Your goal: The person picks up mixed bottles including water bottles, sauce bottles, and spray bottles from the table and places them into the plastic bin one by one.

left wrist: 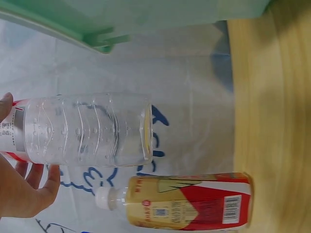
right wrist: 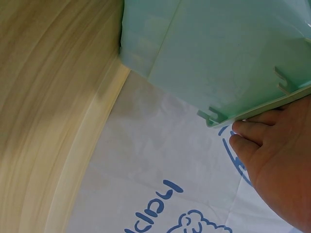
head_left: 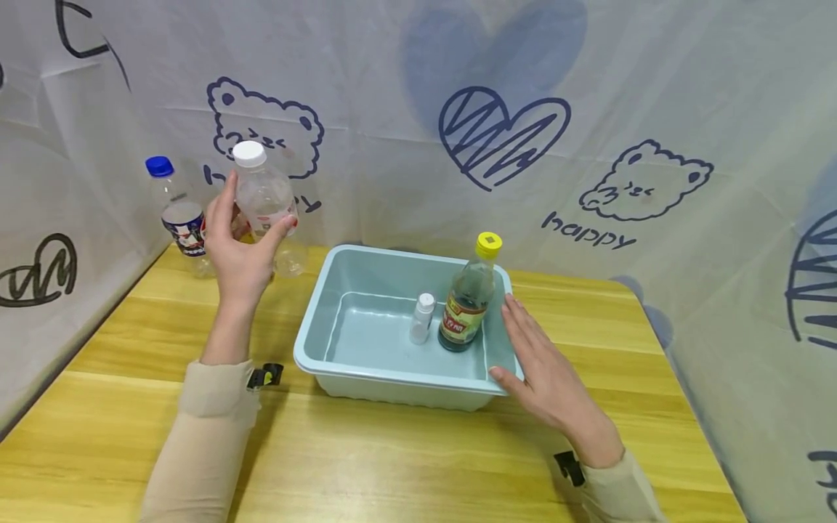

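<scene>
My left hand (head_left: 238,254) grips a clear plastic bottle (head_left: 264,192) with a white cap, holding it upright above the table left of the blue-green basin (head_left: 392,375). In the left wrist view the bottle (left wrist: 92,128) looks empty, with its red-and-white label partly under the fingers. My right hand (head_left: 552,381) rests at the basin's right rim, fingers extended; the right wrist view shows its fingertips against the rim (right wrist: 262,107). Inside the basin stand a small white-capped bottle (head_left: 422,319) and a yellow-capped glass bottle (head_left: 464,316) of dark liquid.
A blue-capped bottle (head_left: 183,221) stands at the table's back left. Near it is a bottle with a yellow-and-red label (left wrist: 189,201), mostly hidden behind my left hand in the head view. A printed cloth (head_left: 379,145) hangs behind the wooden table (head_left: 353,465).
</scene>
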{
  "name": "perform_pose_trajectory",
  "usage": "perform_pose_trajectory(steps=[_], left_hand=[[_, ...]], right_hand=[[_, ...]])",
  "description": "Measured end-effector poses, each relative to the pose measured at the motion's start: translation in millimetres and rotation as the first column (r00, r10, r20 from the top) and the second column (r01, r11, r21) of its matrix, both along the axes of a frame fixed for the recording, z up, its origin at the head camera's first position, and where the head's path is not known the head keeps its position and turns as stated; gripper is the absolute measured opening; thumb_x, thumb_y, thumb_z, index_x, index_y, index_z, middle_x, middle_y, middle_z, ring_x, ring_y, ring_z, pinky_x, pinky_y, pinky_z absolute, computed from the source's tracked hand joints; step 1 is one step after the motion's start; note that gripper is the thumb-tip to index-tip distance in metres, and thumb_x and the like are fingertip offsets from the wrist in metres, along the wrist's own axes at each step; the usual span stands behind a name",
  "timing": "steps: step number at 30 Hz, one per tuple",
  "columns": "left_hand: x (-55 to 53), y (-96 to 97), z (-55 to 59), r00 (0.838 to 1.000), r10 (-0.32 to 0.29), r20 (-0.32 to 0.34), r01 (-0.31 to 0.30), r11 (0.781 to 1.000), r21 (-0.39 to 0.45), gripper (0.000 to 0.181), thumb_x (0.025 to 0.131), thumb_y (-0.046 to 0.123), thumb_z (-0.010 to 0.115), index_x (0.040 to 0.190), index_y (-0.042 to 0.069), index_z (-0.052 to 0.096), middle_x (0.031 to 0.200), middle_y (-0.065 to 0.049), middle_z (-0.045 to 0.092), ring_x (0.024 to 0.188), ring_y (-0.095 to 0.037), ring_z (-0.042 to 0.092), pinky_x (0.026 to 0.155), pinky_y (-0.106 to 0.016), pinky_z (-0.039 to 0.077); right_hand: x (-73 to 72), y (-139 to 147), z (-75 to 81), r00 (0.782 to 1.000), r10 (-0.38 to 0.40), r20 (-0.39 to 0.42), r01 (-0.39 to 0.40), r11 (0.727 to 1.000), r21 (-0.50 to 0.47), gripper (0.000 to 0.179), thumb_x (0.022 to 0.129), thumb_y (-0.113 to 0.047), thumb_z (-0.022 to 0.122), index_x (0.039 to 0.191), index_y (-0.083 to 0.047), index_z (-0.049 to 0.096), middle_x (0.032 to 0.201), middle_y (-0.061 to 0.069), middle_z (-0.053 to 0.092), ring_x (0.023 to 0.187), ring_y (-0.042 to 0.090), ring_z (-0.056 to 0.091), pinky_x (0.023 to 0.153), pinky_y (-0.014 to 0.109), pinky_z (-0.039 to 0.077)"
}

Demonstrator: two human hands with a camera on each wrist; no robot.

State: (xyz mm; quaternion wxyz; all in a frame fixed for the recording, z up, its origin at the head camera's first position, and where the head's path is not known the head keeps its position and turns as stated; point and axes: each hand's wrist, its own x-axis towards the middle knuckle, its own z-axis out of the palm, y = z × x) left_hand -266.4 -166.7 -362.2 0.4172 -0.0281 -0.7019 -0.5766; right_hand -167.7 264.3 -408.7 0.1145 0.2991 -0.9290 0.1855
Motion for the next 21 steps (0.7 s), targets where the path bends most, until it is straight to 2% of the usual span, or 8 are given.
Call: perform_pose_trajectory(steps=[8,15,21], left_hand=[[11.5,3.0,12.2,0.999,0.015,-0.048,-0.015,1.000,0.000,0.082,0.082,0.005,0.089,0.154,0.017,0.053,0.142,-0.005,0.056,0.131,-0.021,0.057,0.101,-0.028,0.054],[22.8,4.3,21.0,0.994,0.019,-0.107,-0.022,0.999,-0.028,0.082,0.082,0.007,0.089,0.154,0.016,0.052,0.140,0.002,0.056,0.127,-0.022,0.059,0.096,-0.025,0.054],[33.3,5.1,32.0,0.994,0.002,-0.106,0.002,0.999,0.040,0.086,0.078,0.002,0.091,0.154,0.012,0.052,0.133,0.006,0.057,0.123,-0.021,0.061,0.096,-0.025,0.056]], right_hand=[[0.1,0,1.1,1.000,0.002,0.003,-0.002,1.000,-0.001,0.087,0.107,-0.059,0.043,0.165,-0.002,0.015,0.174,0.013,0.009,0.160,0.031,0.012,0.130,0.033,0.007],[-0.5,0,0.4,1.000,0.003,-0.003,-0.003,1.000,0.002,0.087,0.107,-0.060,0.042,0.166,-0.002,0.015,0.174,0.014,0.009,0.160,0.031,0.012,0.130,0.034,0.008],[-0.4,0,0.8,1.000,0.002,-0.003,-0.002,1.000,-0.001,0.086,0.107,-0.058,0.044,0.165,-0.002,0.015,0.174,0.014,0.010,0.160,0.031,0.012,0.130,0.034,0.008]])
